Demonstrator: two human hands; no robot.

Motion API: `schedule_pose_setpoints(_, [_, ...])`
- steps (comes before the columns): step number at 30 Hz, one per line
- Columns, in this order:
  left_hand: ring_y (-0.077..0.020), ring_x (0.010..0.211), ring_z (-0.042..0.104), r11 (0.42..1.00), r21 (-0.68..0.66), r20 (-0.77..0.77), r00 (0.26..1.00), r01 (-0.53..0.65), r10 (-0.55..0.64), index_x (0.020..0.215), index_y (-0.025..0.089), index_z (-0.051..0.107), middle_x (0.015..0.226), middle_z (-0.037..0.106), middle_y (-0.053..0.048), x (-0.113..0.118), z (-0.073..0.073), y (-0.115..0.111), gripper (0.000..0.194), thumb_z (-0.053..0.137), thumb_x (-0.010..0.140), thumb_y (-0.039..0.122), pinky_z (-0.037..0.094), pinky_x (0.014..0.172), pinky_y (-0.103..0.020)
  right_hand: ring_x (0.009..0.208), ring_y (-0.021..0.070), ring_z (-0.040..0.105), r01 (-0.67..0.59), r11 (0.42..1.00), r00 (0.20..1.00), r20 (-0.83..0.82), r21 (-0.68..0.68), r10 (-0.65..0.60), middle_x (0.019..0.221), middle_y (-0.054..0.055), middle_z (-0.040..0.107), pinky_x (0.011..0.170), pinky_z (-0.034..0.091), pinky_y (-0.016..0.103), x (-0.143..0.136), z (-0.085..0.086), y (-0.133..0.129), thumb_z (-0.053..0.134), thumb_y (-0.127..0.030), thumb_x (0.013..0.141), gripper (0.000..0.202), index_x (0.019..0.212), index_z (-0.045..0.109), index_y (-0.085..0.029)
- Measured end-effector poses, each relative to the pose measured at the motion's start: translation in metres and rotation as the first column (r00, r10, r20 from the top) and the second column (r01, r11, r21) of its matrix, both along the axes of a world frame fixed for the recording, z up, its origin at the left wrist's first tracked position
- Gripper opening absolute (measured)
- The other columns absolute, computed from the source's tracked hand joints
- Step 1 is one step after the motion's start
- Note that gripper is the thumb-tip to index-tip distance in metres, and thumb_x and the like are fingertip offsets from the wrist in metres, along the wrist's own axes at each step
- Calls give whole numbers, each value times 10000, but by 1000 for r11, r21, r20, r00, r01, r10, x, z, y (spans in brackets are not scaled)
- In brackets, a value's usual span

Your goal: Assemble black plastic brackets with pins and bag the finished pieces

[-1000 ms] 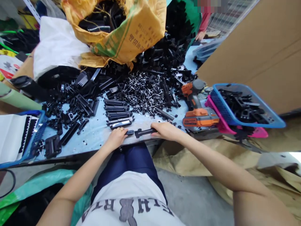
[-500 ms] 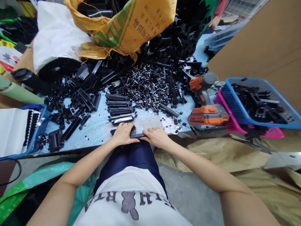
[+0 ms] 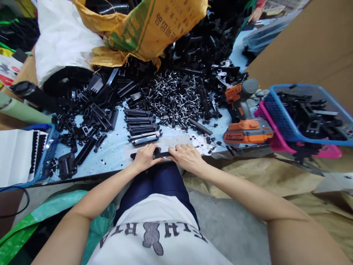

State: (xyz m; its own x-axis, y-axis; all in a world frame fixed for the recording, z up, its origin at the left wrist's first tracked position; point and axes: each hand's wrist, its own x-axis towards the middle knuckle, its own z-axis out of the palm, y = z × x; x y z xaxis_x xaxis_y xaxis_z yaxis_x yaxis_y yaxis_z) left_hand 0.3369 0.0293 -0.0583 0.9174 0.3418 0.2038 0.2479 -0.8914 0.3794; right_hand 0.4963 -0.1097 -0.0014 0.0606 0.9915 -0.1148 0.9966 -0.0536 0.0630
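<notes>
Both hands hold a long black plastic part at the front edge of the blue-topped table. My left hand is closed round its left portion, whose tip sticks out past the fingers. My right hand pinches the other end between thumb and fingers. Just beyond the left hand lies a row of several black strip-shaped assemblies. A heap of small black-headed pins with silvery shafts spreads farther back. Small white discs lie right of the right hand.
An orange and grey cordless drill stands at the right, beside a blue basket of black parts on a pink one. Left are loose black parts and another blue basket. A yellow sack stands behind; another person's hand shows far back.
The black part has been turned and lifted slightly, so more of it shows between the hands. Both hands keep hold of it. The camera view has shifted slightly.
</notes>
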Motion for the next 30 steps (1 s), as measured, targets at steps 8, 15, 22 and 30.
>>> schedule_pose_setpoints(8, [-260, 1127, 467, 992, 128, -51, 998, -18, 25, 1197, 165, 507, 1145, 591, -124, 80, 45, 24, 317, 384, 912, 230, 351, 932, -431, 781, 194, 544, 59, 996, 998, -22, 63, -57, 878, 90, 601, 645, 309, 278, 45, -37, -18, 303, -528, 930, 456, 946, 588, -173])
schedule_pose_setpoints(15, [-248, 968, 564, 989, 129, -293, 949, -79, 114, 891, 104, 665, 900, 651, -140, 157, 44, 61, 232, 463, 787, 56, 390, 875, -397, 945, 232, 494, 236, 951, 972, -55, 198, -230, 1027, 114, 593, 770, 362, 311, 70, -39, -1, 336, -378, 953, 342, 1064, 572, -156])
schedule_pose_setpoints(22, [-197, 942, 574, 987, 55, -24, 988, -149, 150, 1056, 135, 606, 1002, 608, -100, 79, 53, 54, 285, 394, 866, 137, 442, 851, -312, 1005, 252, 453, 360, 929, 933, -8, 87, -361, 1061, 156, 547, 790, 370, 324, 86, -36, 48, 339, -157, 918, 270, 1041, 578, -128])
schedule_pose_setpoints(30, [-214, 848, 568, 985, 61, -108, 980, -163, 168, 993, 144, 598, 912, 578, -99, -22, 41, 36, 265, 379, 851, 95, 481, 770, -343, 981, 238, 474, 432, 895, 902, -59, 112, -428, 1047, 142, 541, 761, 390, 306, 84, -44, 41, 363, -210, 918, 219, 1064, 507, -133])
